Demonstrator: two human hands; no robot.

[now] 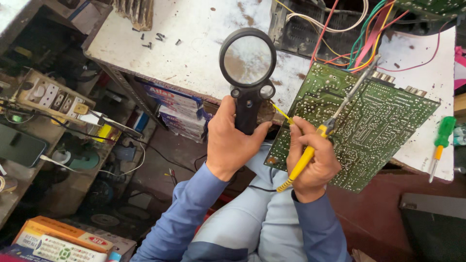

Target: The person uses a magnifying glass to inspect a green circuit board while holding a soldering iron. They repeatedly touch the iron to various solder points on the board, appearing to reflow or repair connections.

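Observation:
My left hand (230, 140) grips the black handle of a round magnifying glass (247, 60), held upright over the edge of the white workbench (184, 48). My right hand (313, 162) holds a yellow-handled soldering iron (323, 133); its metal shaft slants up across a green circuit board (369, 121) toward coloured wires (364, 34). The same hand also pinches a thin yellow wire (280, 111) near the board's left edge. The board lies solder side up, tilted, and overhangs the bench edge.
A green-handled screwdriver (442, 138) lies at the bench's right edge. Small screws (153, 39) are scattered at the back left. A switchboard (48, 97) with plugs sits on the left. Stacked boxes (174, 109) are under the bench, and cartons (63, 240) at lower left.

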